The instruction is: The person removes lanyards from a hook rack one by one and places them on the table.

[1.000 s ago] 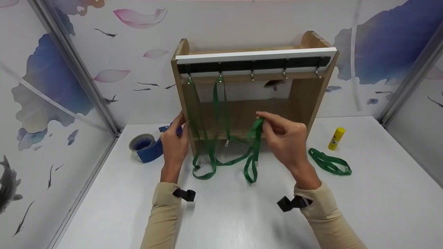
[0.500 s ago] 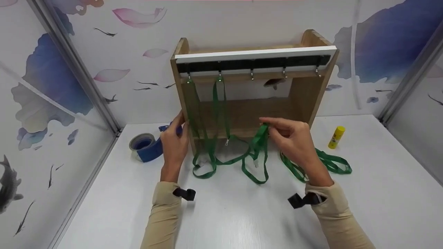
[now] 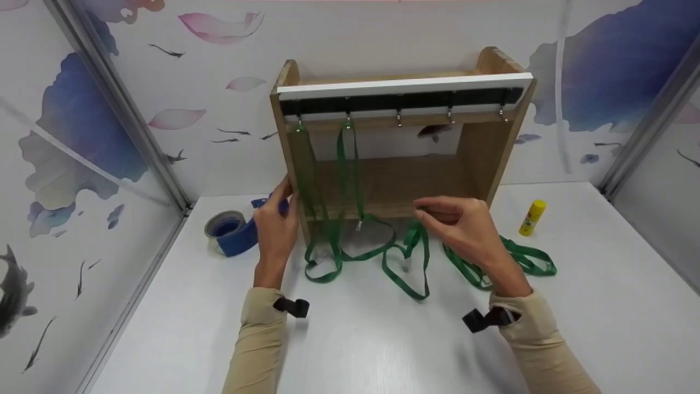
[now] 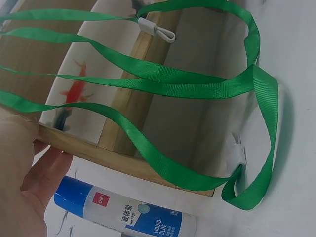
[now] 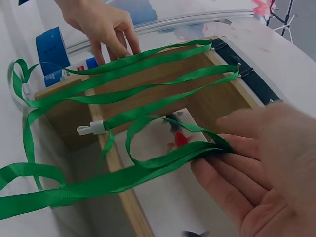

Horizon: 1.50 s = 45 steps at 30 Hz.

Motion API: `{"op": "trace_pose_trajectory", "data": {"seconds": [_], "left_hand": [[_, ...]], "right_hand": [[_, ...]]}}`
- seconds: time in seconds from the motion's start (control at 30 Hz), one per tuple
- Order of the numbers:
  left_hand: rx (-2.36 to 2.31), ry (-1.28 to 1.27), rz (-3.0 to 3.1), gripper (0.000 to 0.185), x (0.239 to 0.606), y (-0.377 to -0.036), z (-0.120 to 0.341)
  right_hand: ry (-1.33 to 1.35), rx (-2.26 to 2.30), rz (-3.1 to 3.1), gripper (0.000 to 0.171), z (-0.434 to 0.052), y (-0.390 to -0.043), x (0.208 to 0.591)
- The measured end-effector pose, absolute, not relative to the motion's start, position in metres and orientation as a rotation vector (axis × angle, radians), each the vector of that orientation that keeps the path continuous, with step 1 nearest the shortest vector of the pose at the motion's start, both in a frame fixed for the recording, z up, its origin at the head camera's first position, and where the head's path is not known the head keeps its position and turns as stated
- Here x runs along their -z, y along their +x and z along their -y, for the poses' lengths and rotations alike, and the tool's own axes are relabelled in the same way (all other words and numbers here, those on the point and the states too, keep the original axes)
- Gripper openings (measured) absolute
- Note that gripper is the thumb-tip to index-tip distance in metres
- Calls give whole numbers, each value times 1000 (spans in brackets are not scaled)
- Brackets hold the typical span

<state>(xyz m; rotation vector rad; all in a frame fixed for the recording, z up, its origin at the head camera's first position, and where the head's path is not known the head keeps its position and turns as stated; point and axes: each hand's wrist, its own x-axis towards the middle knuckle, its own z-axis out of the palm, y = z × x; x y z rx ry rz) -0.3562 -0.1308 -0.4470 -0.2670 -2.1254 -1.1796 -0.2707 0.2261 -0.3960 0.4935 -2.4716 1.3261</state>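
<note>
In the head view, the left hand (image 3: pixel 275 232) grips the left side panel of a wooden rack (image 3: pixel 500 158), thumb and fingers on either side of the edge. The right hand (image 3: pixel 467 232) pinches a green lanyard (image 3: pixel 415 234) between thumb and fingertips, in front of the rack's lower opening; its loop droops toward the white tabletop (image 3: pixel 355 350). Two hanging lanyards (image 3: pixel 358 180) dangle from the two leftmost hooks of the black hook strip (image 3: pixel 426 99). Further green strap (image 3: pixel 530 262) lies by the right wrist, near a yellow glue stick (image 3: pixel 532 218). A roll of blue tape (image 3: pixel 238 241) sits left of the left hand.

The left wrist view shows a liquid glue bottle (image 4: pixel 128 210) beside that panel, and white plastic clips (image 4: pixel 146 26) on the hanging lanyards.

In the right wrist view, the right fingers bend lightly, gathered strap caught at their tips.
</note>
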Motion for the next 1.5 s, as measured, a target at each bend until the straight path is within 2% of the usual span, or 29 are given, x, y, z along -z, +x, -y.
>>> {"op": "trace_pose_trajectory", "data": {"seconds": [0.27,0.63,0.77,1.27,1.37,1.5], "left_hand": [[1192,-270,2132,46,449,-356,129],[1176,-259,2120,44,449,-358,132],[1175,-256,2128,44,449,-357,132],[1182,-243,2142,44,448,-357,131],[1189,-248,2138,44,448,-357,131],[1185,-266,2120,43,449,-358,131]], "right_hand": [[572,-1503,2476,42,-232,-268,397],[530,-1856,2713,44,-240,-280,416],[526,-1812,2812,39,-237,-285,428],[403,-1122,3036,15,-200,-287,472],[311,-1028,3097,24,-195,-282,472],[210,-898,3191,64,-187,-270,469]]}}
